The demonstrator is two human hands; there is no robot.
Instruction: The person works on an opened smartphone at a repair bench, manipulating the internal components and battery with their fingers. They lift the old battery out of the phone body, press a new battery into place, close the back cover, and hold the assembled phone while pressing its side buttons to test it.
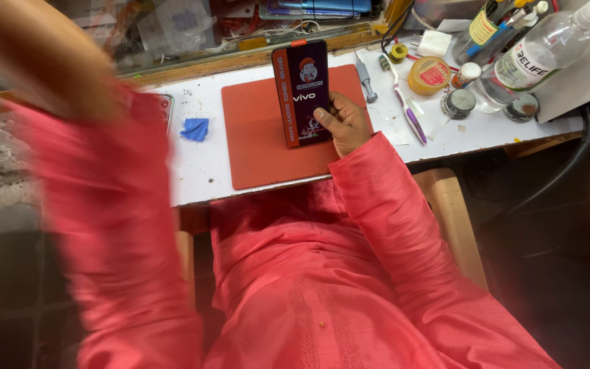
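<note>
Holding a dark phone (302,92) upright on a red work mat (257,147), the right hand (346,123) clasps the handset's lower right edge, thumb pressed across its front and fingers curled behind. Just past the grip, further along the white bench (199,174), lie a screwdriver (365,78), a toothbrush (408,113), a round yellow tin (429,74) and a clear spray bottle (537,61). On the other side of the phone sits a crumpled blue cloth (195,128). The left arm (56,68) sweeps up blurred, its hand outside the frame.
</note>
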